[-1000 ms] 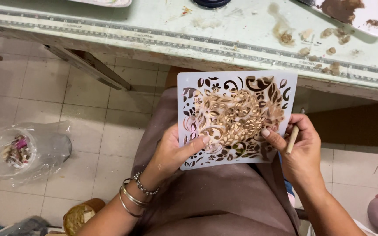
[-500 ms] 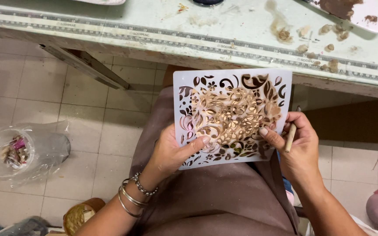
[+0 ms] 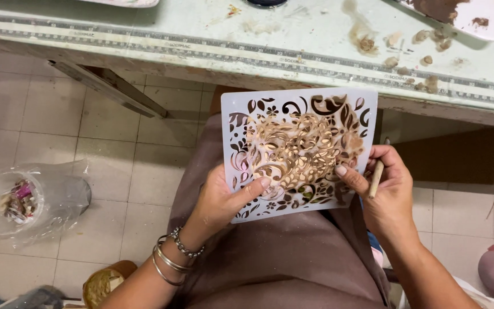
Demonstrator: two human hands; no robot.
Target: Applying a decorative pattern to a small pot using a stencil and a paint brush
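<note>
A square white stencil sheet point(image 3: 298, 103) with cut-out floral swirls, smeared brown in its middle, is held above my lap in both hands. My left hand point(image 3: 221, 200), bracelets on its wrist, grips the sheet's lower left with the thumb on top. Fingers of my right hand point(image 3: 387, 191) pinch the sheet's right edge, and the same hand also holds a thin wooden stick point(image 3: 377, 177) upright against the palm.
A pale green worktable point(image 3: 144, 34) with a ruler strip along its edge and brown smears runs across the top. A paint-stained white tray point(image 3: 487, 20) sits at its far right. On the tiled floor to the left lies a clear plastic bag point(image 3: 24, 200) with scraps.
The stencil and both hands have shifted slightly to the left and up in view; the grips are unchanged.
</note>
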